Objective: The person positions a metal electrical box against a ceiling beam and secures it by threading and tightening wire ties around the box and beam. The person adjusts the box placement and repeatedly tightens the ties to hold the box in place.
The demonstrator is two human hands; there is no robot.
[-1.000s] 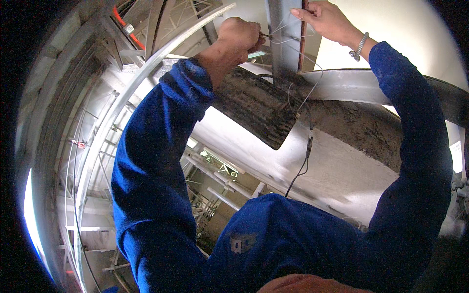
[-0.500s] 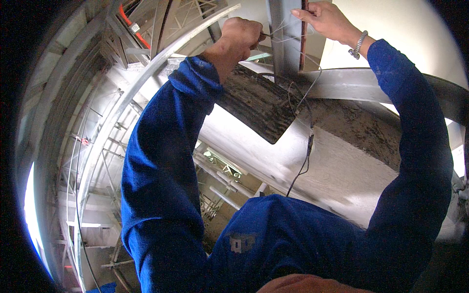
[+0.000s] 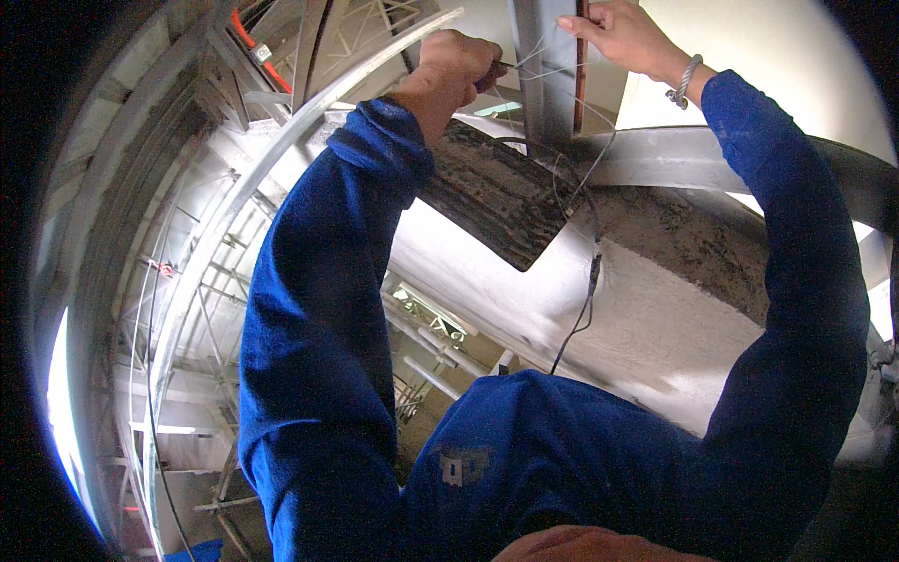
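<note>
Wire [image 3: 611, 139], thin and pale, lay to the right of the left hand [image 3: 456, 64], which was closed in a fist round a dark slim piece [image 3: 505, 65]; the strands fanned out from about that tip. Their long axis there ran sideways, across the face of the steel post [image 3: 548, 98] from its left edge toward its right, one strand rising, another almost level. At the post's right edge a strand curved down, crossed in front of the grey curved beam [image 3: 665, 161] and reached the right-hand corner of the dark ribbed slab [image 3: 496, 192], near the upper end of a black cable [image 3: 594, 270]. The left hand was the nearer of the two, set at the very start of the fan. The right hand [image 3: 623, 37] stood just above the strands at the post's right edge, its thumb stretched left over the post; its other fingertips were not clear, so whether it gripped a strand, the post or nothing could not be told. The hands were apart, most of the post between them, and a twisted bracelet [image 3: 688, 82] circled the right wrist
</note>
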